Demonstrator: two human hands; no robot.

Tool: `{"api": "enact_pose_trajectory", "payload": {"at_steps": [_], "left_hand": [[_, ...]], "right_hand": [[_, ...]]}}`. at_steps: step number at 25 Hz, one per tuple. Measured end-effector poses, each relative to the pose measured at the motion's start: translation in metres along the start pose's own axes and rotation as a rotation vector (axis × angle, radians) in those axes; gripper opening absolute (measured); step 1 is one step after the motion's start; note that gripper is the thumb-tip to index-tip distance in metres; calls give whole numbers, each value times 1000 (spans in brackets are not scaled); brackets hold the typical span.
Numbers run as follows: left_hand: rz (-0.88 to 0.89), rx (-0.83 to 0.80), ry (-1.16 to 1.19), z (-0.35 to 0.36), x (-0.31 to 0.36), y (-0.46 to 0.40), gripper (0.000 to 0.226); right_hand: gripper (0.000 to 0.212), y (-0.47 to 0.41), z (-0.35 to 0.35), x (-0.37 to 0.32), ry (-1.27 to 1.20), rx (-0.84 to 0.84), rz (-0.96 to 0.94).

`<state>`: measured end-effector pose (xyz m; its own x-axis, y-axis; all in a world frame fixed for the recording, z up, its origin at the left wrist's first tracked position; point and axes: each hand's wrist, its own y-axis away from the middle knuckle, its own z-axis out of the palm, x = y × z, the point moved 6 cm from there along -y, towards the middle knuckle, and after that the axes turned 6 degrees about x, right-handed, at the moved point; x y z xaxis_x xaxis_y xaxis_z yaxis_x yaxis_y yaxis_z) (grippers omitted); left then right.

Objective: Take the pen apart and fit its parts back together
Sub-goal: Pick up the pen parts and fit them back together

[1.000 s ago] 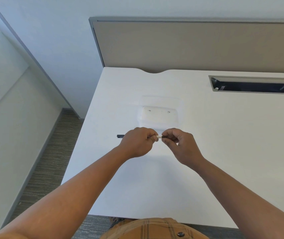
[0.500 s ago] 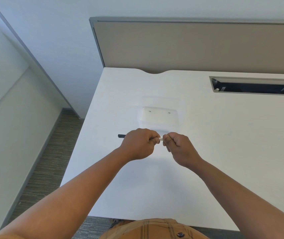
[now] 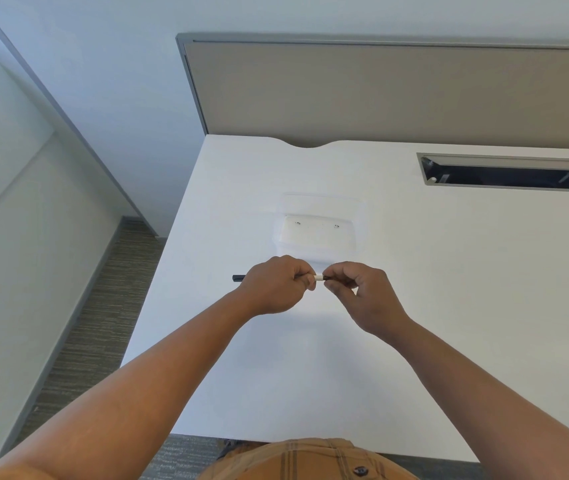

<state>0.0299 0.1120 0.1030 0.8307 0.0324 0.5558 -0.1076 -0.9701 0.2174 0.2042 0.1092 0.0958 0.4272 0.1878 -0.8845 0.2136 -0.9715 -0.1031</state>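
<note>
**Both hands on the pen above the table**

The left hand (image 3: 278,284) is curled in a fist around the pen (image 3: 318,277), whose black end sticks out past the far side of that hand's knuckles. A short white section shows in the gap between the two hands. The right hand (image 3: 357,292) pinches the pen's dark tip between thumb and fingertips, its other fingers loosely bent. The pen lies level, held over the white table (image 3: 449,306). Just beyond the hands sits a clear plastic tray (image 3: 317,233).
</note>
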Motion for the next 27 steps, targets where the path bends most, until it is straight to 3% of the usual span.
{"api": "enact_pose_trajectory", "payload": {"at_steps": [4, 9, 13, 17, 21, 23, 26, 27], "left_hand": [[-5, 7, 55, 2, 3, 1, 25], [17, 0, 19, 5, 6, 4, 23], [-21, -12, 47, 2, 2, 2, 25], [-30, -28, 73, 1, 3, 2, 26], [27, -28, -1, 3, 10, 4, 24], [36, -43, -14, 6, 9, 5, 24], [18, -54, -3, 7, 5, 5, 25], [11, -52, 1, 6, 5, 5, 25]], "right_hand": [[23, -1, 3, -3, 154, -39, -44], [38, 0, 8, 9, -3, -113, 221], [7, 1, 2, 4, -59, -57, 113], [16, 2, 0, -2, 37, -12, -47], [35, 2, 7, 11, -57, -122, 192], [32, 4, 10, 15, -127, -181, 279], [7, 3, 4, 11, -90, -98, 172], [9, 3, 1, 9, -72, -65, 123]]}}
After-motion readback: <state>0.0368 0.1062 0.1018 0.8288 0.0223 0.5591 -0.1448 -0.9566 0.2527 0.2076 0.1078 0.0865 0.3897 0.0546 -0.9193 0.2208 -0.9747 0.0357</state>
